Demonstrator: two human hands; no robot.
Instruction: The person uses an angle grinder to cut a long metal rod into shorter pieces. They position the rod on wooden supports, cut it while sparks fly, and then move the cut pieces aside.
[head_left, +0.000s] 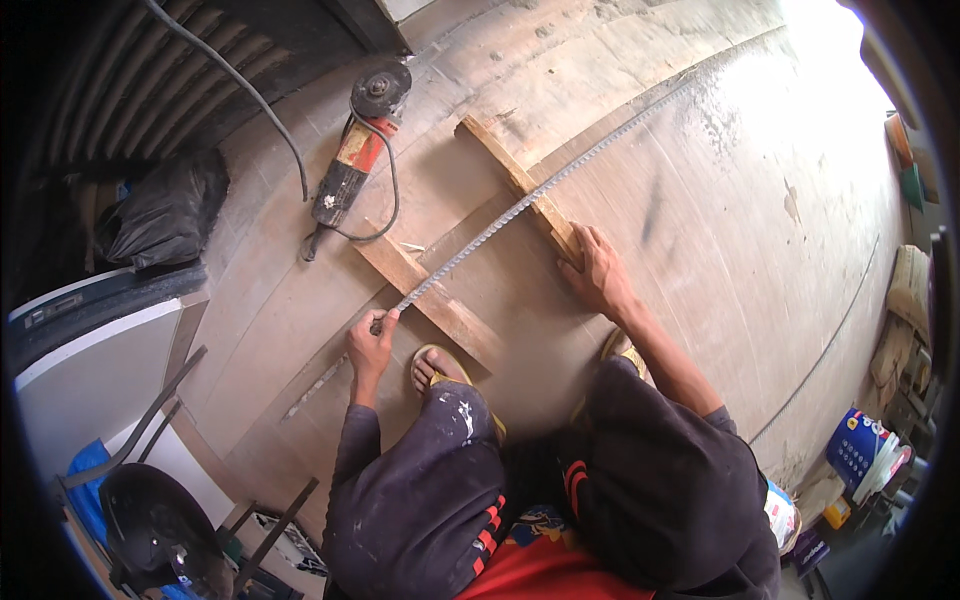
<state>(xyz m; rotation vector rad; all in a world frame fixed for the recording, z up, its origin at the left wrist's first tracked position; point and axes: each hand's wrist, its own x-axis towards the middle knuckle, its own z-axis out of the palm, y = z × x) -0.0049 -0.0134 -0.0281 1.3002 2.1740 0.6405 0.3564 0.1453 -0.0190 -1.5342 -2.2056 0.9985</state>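
A long ribbed steel rebar [487, 232] runs slantwise from near left to far right, resting across two pieces of wood. Its near end is pinched in my left hand [371, 340], just past the nearer wooden board [440, 312]. My right hand [598, 272] grips the near end of the farther wood strip [496, 158], fingers over its edge. The rebar crosses that strip beyond my hand. To the left of the rebar an angle grinder [354, 160] with a red and dark body lies on the floor, its disc [380, 88] pointing away from me.
A black cable [250, 90] hangs at upper left, near a black plastic bag [170, 215]. Another thin rod [830, 345] lies on the floor at right. Blue buckets [856, 448] stand at far right. A black rounded object [160, 515] sits at lower left. My sandalled foot [437, 370] is beside the board.
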